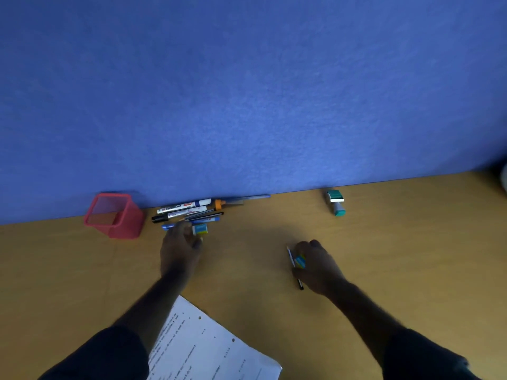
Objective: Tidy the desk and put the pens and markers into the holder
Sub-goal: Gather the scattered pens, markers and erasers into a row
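Both forearms reach forward in dark sleeves pushed up. Left hand (179, 246): palm down, fingers curled at their tips, apparently touching a small object, though blur hides the contact. Right hand (318, 266): knuckles up, fingers curled in a closed grip around small items.

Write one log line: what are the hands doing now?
left hand: at pen pile | right hand: holds pen and eraser | holder: no pens seen
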`<action>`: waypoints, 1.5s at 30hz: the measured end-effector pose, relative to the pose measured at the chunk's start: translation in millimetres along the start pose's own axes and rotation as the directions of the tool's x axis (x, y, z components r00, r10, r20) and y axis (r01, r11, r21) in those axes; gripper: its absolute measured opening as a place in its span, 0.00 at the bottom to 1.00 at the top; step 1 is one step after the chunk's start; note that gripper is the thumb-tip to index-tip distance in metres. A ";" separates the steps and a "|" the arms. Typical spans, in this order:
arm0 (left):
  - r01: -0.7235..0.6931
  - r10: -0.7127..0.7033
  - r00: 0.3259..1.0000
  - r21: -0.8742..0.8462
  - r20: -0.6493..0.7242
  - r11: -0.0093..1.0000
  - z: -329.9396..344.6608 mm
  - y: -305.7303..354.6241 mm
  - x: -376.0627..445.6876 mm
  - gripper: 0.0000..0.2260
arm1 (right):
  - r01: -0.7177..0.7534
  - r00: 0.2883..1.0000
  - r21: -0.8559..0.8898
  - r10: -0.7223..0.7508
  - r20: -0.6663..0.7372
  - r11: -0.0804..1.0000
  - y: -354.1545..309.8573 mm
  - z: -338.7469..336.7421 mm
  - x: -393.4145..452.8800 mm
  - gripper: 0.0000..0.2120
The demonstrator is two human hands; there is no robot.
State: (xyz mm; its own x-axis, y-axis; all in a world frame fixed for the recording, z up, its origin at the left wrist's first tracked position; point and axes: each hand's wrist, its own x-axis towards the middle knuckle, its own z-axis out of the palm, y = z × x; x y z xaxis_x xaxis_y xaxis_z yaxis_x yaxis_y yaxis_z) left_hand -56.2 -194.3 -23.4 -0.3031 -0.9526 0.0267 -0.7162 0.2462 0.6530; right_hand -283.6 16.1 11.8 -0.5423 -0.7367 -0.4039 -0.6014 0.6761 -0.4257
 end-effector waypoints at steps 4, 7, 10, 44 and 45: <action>0.008 -0.008 0.999 0.003 0.034 1.000 -4.4 0.3 -1.3 0.22 | 0.133 0.988 -0.008 -0.134 -0.076 0.991 -23.9 9.5 9.6 0.19; 0.034 -0.035 0.997 0.024 0.074 0.999 -7.2 5.5 1.9 0.23 | 0.255 0.965 -0.057 -0.258 -0.050 0.965 -44.9 13.3 24.1 0.23; 0.044 -0.049 0.994 0.050 0.100 0.998 -6.9 7.2 4.1 0.23 | 0.375 0.926 -0.108 -0.378 -0.004 0.920 -68.7 14.2 38.4 0.25; -0.590 0.523 0.784 0.140 0.334 0.795 -42.3 -24.0 -31.1 0.12 | 0.372 0.919 -0.182 -0.389 -0.066 0.910 -89.3 33.4 30.7 0.20; -0.588 0.517 0.786 0.152 0.338 0.794 -46.4 -29.0 -35.2 0.12 | 0.372 0.920 -0.166 -0.386 -0.067 0.913 -86.8 36.3 19.9 0.20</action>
State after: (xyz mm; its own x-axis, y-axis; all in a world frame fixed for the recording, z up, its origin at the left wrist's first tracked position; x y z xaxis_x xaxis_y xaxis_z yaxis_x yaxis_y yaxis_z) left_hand 4.4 -176.2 -8.1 -0.8216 -0.5608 0.1028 -0.4859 0.7831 0.3882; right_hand -220.9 -56.8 11.3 -0.3060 -0.9397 -0.1525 -0.8483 0.3418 -0.4045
